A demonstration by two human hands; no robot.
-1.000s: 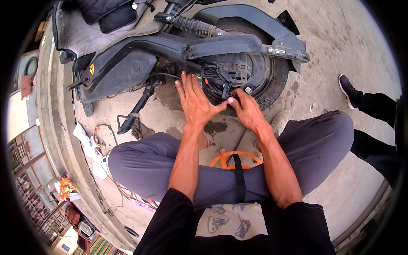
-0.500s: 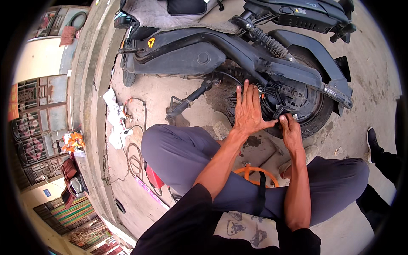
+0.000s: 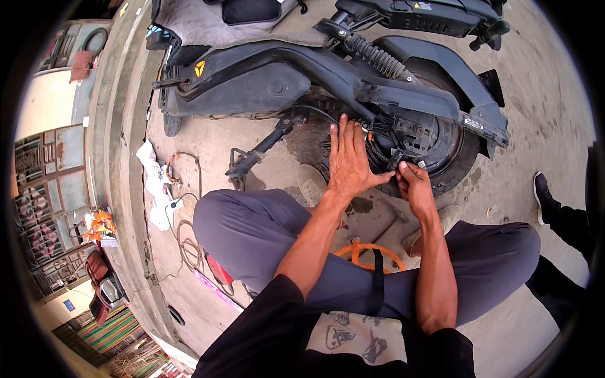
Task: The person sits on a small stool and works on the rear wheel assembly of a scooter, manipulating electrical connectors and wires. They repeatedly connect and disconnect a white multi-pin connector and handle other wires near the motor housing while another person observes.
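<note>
A black electric scooter (image 3: pixel 242 85) stands in front of me, its rear wheel (image 3: pixel 459 171) at the right. My left hand (image 3: pixel 350 162) lies with its fingers stretched out against the front side of that wheel, beside the dark cables (image 3: pixel 382 129) at the hub. Its thumb points right, close to my right hand (image 3: pixel 414 188). The right fingers are curled together at the lower part of the wheel, by a small dark lever-like part (image 3: pixel 396 157). What they pinch, if anything, is hidden. The hub (image 3: pixel 417 131) shows wet-looking grime.
The kickstand (image 3: pixel 261 151) is down on the concrete. An orange round frame (image 3: pixel 359 249) is between my legs, with a hammer-like tool (image 3: pixel 386 223) beyond it. Cables (image 3: pixel 189 246) and a white cloth (image 3: pixel 154 183) lie at left. Another person's shoe (image 3: pixel 547 196) is at right.
The whole view has shifted, so the scooter and my hands appear further left and slightly higher. Both hands keep nearly the same places on the wheel.
</note>
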